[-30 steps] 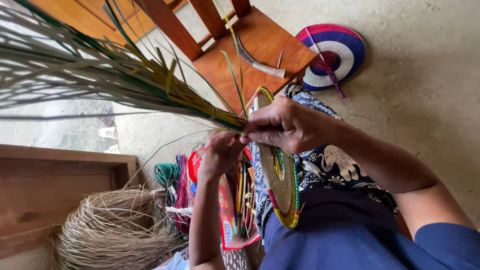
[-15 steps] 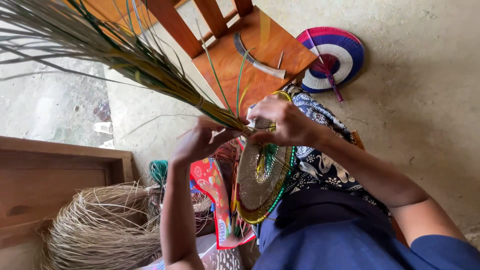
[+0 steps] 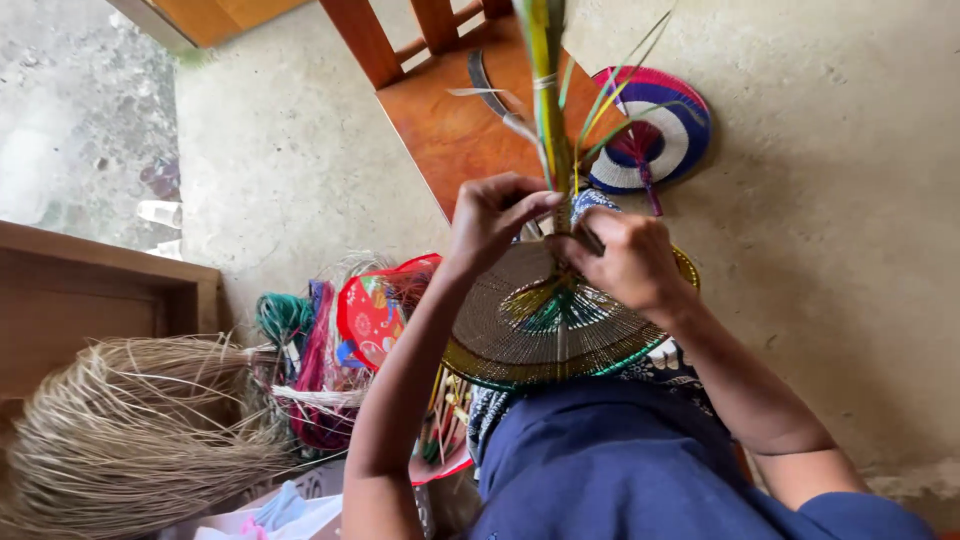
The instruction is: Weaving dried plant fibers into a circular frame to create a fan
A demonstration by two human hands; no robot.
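A round woven fan of straw-coloured strands with a green and yellow rim lies flat over my lap. A bundle of long green and yellow stalks rises from its top edge toward the camera. My left hand pinches the base of the bundle from the left. My right hand grips the fan's top edge at the bundle from the right. Both hands touch where the stalks meet the weave.
A wooden chair stands ahead with a curved knife on its seat. A finished blue, white and pink fan lies on the concrete floor. Left of me are a heap of pale fibre, coloured strands and a red bag.
The stalk bundle has swung from pointing left to pointing straight up and away. The woven fan has turned from edge-on to lying flat. Both hands moved with it.
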